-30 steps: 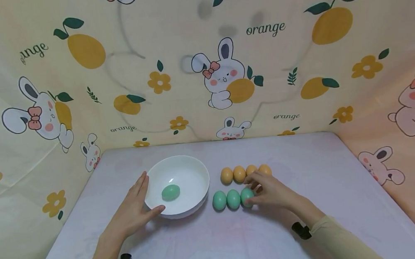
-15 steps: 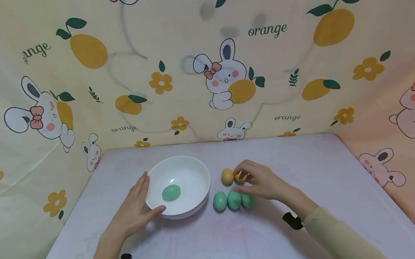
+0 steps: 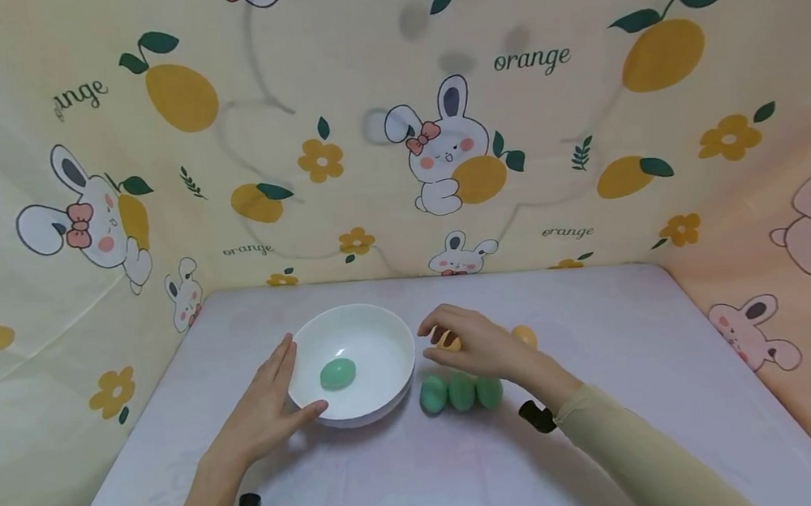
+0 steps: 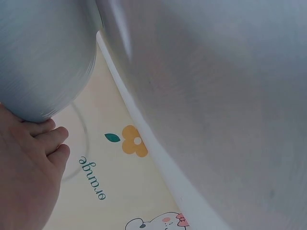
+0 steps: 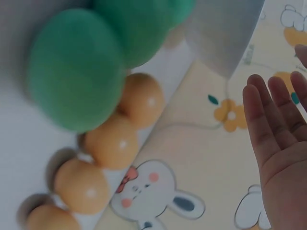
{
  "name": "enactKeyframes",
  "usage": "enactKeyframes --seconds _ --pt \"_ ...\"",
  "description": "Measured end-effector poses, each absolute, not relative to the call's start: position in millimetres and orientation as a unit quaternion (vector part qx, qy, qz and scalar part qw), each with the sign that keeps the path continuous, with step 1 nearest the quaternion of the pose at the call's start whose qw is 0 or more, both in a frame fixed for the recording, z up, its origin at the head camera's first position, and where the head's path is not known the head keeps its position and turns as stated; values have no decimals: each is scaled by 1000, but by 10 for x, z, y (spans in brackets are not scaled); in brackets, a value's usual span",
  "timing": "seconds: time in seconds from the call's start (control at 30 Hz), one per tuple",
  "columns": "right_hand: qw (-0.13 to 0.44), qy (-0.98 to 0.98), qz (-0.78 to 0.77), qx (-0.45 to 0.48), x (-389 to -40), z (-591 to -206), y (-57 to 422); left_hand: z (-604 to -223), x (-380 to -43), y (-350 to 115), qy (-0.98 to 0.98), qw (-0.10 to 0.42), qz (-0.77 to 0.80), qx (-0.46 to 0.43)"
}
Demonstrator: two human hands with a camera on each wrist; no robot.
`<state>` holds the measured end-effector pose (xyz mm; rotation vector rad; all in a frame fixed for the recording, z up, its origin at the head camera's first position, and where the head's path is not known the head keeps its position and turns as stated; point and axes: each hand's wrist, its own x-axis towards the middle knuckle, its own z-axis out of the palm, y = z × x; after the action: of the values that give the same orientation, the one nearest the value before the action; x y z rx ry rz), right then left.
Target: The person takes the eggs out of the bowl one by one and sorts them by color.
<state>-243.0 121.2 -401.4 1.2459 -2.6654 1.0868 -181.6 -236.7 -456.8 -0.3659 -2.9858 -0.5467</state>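
A white bowl [image 3: 350, 323] stands on the table with one green egg [image 3: 338, 373] lying inside. My left hand [image 3: 263, 413] rests against the bowl's left side, fingers stretched along the outer wall and the thumb at the front rim; in the left wrist view its fingers [image 4: 53, 139] touch the wall. Over the row of yellow eggs [image 3: 524, 336] hovers my right hand [image 3: 483, 343], bent loosely and partly covering them. The right wrist view shows that hand's palm and fingers [image 5: 261, 115] with nothing in them. Nearer me, three green eggs [image 3: 461, 392] stand in a row right of the bowl.
The pale table [image 3: 426, 471] runs back to a patterned cloth [image 3: 359, 70] with rabbits and oranges, which also hangs at both sides. In the right wrist view several yellow eggs [image 5: 82, 186] form a line behind a large, close green egg [image 5: 76, 69].
My right hand has moved left and slightly up, from the rightmost green egg across the yellow row toward the bowl, carrying nothing visible. The left hand stays against the bowl.
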Motion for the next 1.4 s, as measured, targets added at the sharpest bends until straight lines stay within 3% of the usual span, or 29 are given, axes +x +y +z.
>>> enactKeyframes --seconds 0.93,1.4 --pt "-63 -835 295 461 -2657 -4068 147 -4539 -1805 -2378 -973 48 -182 -133" --pt "-94 -855 218 460 -2812 -4262 -106 -4539 -1816 -2397 -970 54 -185 -145"
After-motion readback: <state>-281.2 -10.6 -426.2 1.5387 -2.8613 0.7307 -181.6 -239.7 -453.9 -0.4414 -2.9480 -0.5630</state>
